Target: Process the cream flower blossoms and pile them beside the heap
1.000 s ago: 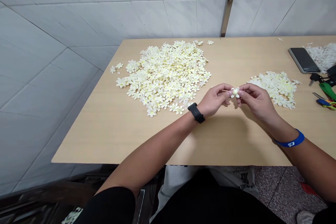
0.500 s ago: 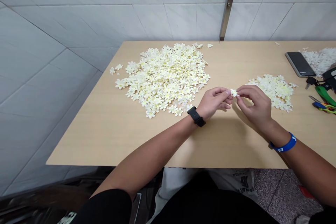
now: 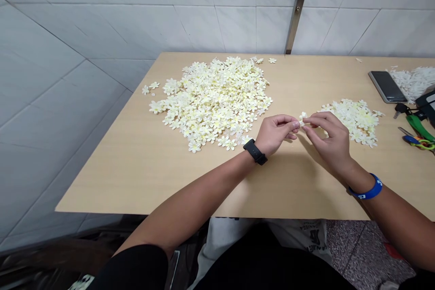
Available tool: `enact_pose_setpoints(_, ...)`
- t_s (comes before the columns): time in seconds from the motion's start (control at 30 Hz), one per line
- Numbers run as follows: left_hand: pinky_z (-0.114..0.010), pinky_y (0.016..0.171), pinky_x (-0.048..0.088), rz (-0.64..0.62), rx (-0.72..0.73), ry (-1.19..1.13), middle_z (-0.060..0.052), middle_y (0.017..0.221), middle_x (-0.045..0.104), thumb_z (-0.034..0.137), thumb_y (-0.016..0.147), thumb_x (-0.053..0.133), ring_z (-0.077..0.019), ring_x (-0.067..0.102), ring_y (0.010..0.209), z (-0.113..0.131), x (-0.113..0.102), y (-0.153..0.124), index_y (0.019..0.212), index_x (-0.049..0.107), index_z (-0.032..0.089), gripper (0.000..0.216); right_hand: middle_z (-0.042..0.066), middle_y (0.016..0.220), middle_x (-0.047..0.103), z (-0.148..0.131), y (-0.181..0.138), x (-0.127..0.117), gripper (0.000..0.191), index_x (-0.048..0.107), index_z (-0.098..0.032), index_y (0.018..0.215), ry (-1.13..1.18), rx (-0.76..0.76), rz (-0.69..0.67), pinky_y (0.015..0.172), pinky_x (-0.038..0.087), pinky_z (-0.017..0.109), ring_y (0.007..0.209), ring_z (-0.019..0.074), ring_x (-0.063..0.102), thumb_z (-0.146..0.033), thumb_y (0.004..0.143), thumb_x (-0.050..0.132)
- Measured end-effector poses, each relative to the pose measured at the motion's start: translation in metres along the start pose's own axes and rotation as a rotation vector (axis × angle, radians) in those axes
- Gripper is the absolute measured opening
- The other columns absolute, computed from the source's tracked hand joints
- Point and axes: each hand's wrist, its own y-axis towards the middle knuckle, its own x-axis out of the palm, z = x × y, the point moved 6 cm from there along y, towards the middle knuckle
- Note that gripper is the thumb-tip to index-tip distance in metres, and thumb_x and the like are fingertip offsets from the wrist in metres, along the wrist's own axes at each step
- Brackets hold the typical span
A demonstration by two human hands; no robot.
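Between my two hands, above the table, is a small white flower (image 3: pixel 302 117) with a pale yellow tint. My left hand (image 3: pixel 277 133) pinches it from the left with thumb and forefinger. From the right, the thumb and fingertips of my right hand (image 3: pixel 328 138) are closed on it too. A large heap of white and yellow flowers (image 3: pixel 217 99) lies on the table left of my hands. Behind my right hand is a smaller heap of the same flowers (image 3: pixel 356 118), partly covered by that hand.
The wooden table (image 3: pixel 136 176) meets a tiled wall (image 3: pixel 231 27). At the right lie a phone (image 3: pixel 387 86), a pile of thin white pieces (image 3: pixel 416 81), keys (image 3: pixel 401 108) and a green-handled tool (image 3: pixel 419 127). A metal strip (image 3: pixel 299 9) runs up the wall.
The flower has turned between my fingers, from facing up to tilted on its side. My right hand has shifted slightly left, closer to my left hand.
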Motion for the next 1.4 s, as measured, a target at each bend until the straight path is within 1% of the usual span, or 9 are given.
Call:
enact_pose_setpoints(0.1,-0.025,0.064,0.060,-0.017,0.031,0.028,-0.002,0.074,0.068,0.044,0.075,0.085,-0.0084,0.064,0.064,0.002,0.002,-0.001,0.087,0.071,0.011,0.038,0.006,0.095,0.072,-0.001,0.000,0.000,0.012,0.077,-0.026,0.100,0.034,0.032,-0.004,0.069,0.058,0.038,0.081,0.0205,0.068,-0.023,0.092,0.069)
enact_pose_setpoints(0.17,-0.024,0.063,0.059,-0.026,0.041,0.058,-0.002,0.076,0.068,0.046,0.076,0.084,-0.0082,0.063,0.064,0.004,0.002,-0.002,0.087,0.070,0.011,0.039,0.006,0.092,0.072,-0.001,0.000,0.001,0.011,0.077,-0.027,0.098,0.051,0.056,-0.013,0.067,0.057,0.037,0.081,0.0204,0.068,-0.023,0.091,0.069)
enact_pose_setpoints(0.33,-0.021,0.059,0.056,-0.064,0.064,0.119,-0.003,0.078,0.068,0.049,0.077,0.083,-0.0074,0.062,0.062,0.006,0.004,-0.004,0.087,0.069,0.012,0.041,0.006,0.090,0.073,-0.001,-0.001,0.002,0.009,0.077,-0.027,0.094,0.102,0.127,-0.034,0.066,0.058,0.036,0.080,0.0195,0.068,-0.024,0.090,0.069)
enact_pose_setpoints(0.5,-0.020,0.058,0.055,-0.078,0.068,0.151,-0.005,0.082,0.069,0.050,0.078,0.081,-0.0074,0.062,0.062,0.009,0.006,-0.006,0.086,0.069,0.012,0.041,0.005,0.091,0.074,0.000,-0.001,0.001,0.008,0.078,-0.028,0.093,0.120,0.154,-0.033,0.067,0.058,0.036,0.081,0.0200,0.069,-0.025,0.090,0.071)
enact_pose_setpoints(0.7,-0.020,0.056,0.056,-0.080,0.066,0.156,-0.004,0.081,0.068,0.045,0.079,0.081,-0.0078,0.062,0.063,0.011,0.006,-0.007,0.087,0.069,0.012,0.036,0.006,0.089,0.074,-0.001,-0.001,-0.001,0.011,0.079,-0.027,0.091,0.128,0.137,-0.016,0.068,0.057,0.037,0.080,0.0199,0.069,-0.022,0.091,0.070)
enact_pose_setpoints(0.93,-0.020,0.057,0.057,-0.094,0.077,0.156,-0.005,0.082,0.069,0.045,0.081,0.080,-0.0073,0.063,0.061,0.010,0.007,-0.006,0.089,0.070,0.012,0.035,0.006,0.090,0.075,-0.001,-0.002,-0.001,0.009,0.079,-0.029,0.094,0.115,0.132,-0.022,0.066,0.058,0.036,0.080,0.0204,0.069,-0.025,0.089,0.074)
enact_pose_setpoints(1.17,-0.020,0.056,0.058,-0.114,0.092,0.160,-0.004,0.081,0.069,0.043,0.083,0.079,-0.0070,0.063,0.060,0.011,0.007,-0.006,0.089,0.069,0.011,0.034,0.006,0.090,0.076,0.000,-0.001,-0.003,0.011,0.080,-0.027,0.092,0.091,0.086,-0.012,0.067,0.059,0.037,0.079,0.0203,0.071,-0.022,0.092,0.070)
enact_pose_setpoints(1.4,-0.020,0.056,0.059,-0.124,0.095,0.156,-0.004,0.080,0.069,0.043,0.082,0.080,-0.0073,0.063,0.060,0.010,0.006,-0.007,0.089,0.070,0.011,0.034,0.005,0.087,0.076,0.000,0.001,-0.004,0.017,0.081,-0.026,0.091,0.127,0.045,-0.026,0.065,0.058,0.035,0.075,0.0185,0.071,-0.018,0.093,0.067)
